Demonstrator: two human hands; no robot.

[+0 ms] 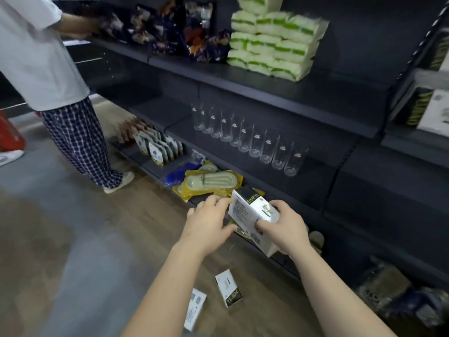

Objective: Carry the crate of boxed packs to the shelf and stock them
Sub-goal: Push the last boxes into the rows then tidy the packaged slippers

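while you keep the white-and-black boxed pack [252,210] over the front edge of the dark bottom shelf [151,166], it sits between both hands, just beside the yellow insole packs [209,183]. your right hand [284,227] wraps it from the right, thumb across its near face. your left hand [209,226] pinches its printed side with curled fingertips and thumb. below your forearms, the farther pack [228,288] and the nearer pack [194,310] lie apart on the wood floor [109,215].
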